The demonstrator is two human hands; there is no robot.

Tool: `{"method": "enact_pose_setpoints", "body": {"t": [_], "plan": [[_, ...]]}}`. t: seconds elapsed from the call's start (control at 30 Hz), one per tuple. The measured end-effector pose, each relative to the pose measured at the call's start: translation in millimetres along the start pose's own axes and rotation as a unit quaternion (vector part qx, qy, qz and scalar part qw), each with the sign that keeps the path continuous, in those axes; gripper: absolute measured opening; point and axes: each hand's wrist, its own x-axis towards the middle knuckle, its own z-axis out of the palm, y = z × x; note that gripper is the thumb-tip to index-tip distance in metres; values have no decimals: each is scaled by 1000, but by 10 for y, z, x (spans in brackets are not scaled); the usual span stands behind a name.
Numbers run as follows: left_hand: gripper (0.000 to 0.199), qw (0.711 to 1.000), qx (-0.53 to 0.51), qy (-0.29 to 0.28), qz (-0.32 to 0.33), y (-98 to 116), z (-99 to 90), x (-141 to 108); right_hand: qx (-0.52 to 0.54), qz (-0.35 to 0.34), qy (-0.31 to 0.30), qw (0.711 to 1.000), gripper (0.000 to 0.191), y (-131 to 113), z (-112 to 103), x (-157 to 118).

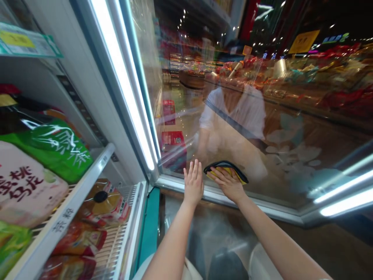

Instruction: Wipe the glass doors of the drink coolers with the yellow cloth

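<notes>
My left hand (193, 182) lies flat with its fingers stretched out, against the lower part of a glass fridge door (186, 146) near the hinge-side corner. It holds nothing. Beside it on the right, my right hand (230, 182) presses a folded yellow and black cloth (244, 178) to the same pane, just above the bottom frame (214, 194). The fingers spread over the cloth and cover part of it. A person's white top shows as a reflection in the glass.
To the left stands an open fridge with a green bottle (62, 147), a pink bottle (32, 186) and a lower rack (116, 237) of more bottles. A bright light strip (125, 85) runs along the opening. Red boxes (174, 144) and store displays show in the glass.
</notes>
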Motion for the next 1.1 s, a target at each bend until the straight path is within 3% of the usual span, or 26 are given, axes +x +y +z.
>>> {"method": "enact_pose_setpoints", "body": {"t": [0.1, 0.2, 0.3, 0.4, 0.53, 0.63, 0.73, 0.83, 0.93, 1.0, 1.1], "plan": [[83, 1000, -1, 21, -21, -69, -47, 25, 16, 17, -4, 1000, 69, 73, -115, 120], [80, 996, 6, 45, -75, -142, -71, 73, 6, 92, 47, 995, 67, -43, -145, 587], [79, 994, 7, 47, -95, -184, -74, 103, 12, 62, 48, 997, 64, -252, -61, 915], [73, 995, 12, 52, -89, -214, -86, 93, 19, -13, 23, 999, 63, -281, 0, 821], [72, 988, -4, 88, -126, -279, -124, 74, 24, -82, -11, 996, 66, -75, -114, 611], [74, 975, -31, 107, -194, -327, -121, 86, 33, -37, 0, 999, 68, -87, -177, 809], [78, 955, -70, 100, -270, -355, -65, 106, 40, 11, 19, 999, 69, -298, -79, 1067], [81, 938, -109, 95, -315, -381, 0, 115, 71, -49, -8, 996, 71, -439, 70, 1046], [81, 934, -143, 107, -311, -431, 13, 105, 103, -125, -46, 986, 76, -380, 113, 873], [80, 931, -158, 119, -306, -479, -11, 93, 109, -135, -51, 983, 75, -329, 90, 869], [78, 927, -160, 131, -314, -556, -64, 79, 108, -98, -40, 989, 70, -422, 88, 1131]]}}
